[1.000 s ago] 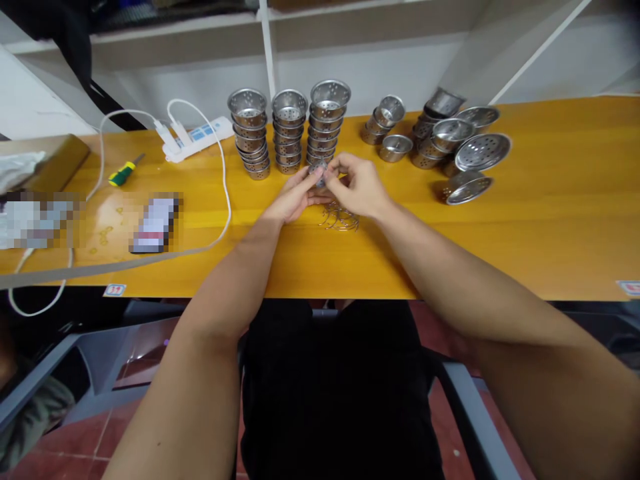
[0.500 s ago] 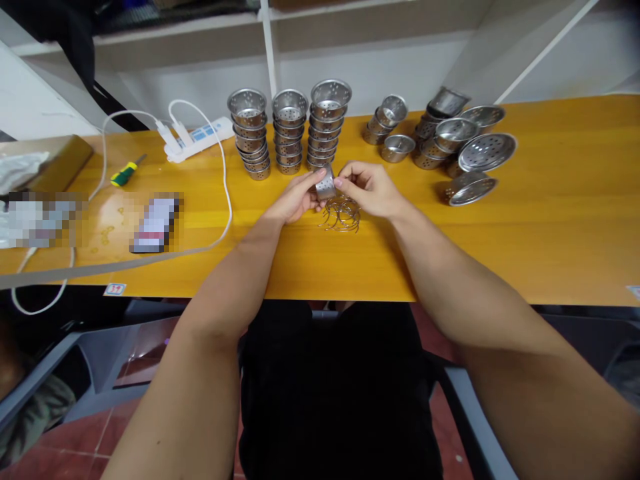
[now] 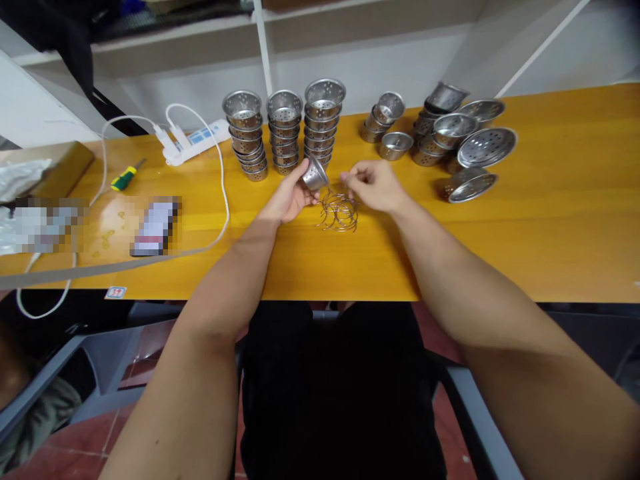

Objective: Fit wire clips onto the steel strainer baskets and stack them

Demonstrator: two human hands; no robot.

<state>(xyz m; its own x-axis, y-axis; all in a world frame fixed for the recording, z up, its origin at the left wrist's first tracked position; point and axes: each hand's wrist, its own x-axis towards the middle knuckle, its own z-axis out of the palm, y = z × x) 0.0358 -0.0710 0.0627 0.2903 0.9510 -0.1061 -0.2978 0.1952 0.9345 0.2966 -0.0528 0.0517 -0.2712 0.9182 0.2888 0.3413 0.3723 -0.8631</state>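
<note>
A small perforated metal cup [image 3: 315, 174] is gripped in my left hand [image 3: 290, 199], tilted with its rim toward the right. My right hand [image 3: 379, 187] hovers just right of the cup, apart from it, with thumb and forefinger pinched together. Whatever those fingertips hold, if anything, is too small to make out. Below and between both hands lies a loose tangle of thin bent wire rings [image 3: 340, 213] on the table. Behind my left hand stand three tall stacks of similar cups, the nearest being the right stack [image 3: 323, 127].
More cups [image 3: 396, 145] and wider perforated bowls [image 3: 487, 148] stand at the right rear. A power strip [image 3: 197, 143] with white cables, a screwdriver [image 3: 125, 177] and a phone [image 3: 156, 227] lie on the left of the wooden table [image 3: 550, 233]. Shelving [image 3: 370, 67] rises behind.
My left hand has moved slightly left and turned the cup so its opening shows. My right hand has come away from the cup and now sits apart, still pinched.
</note>
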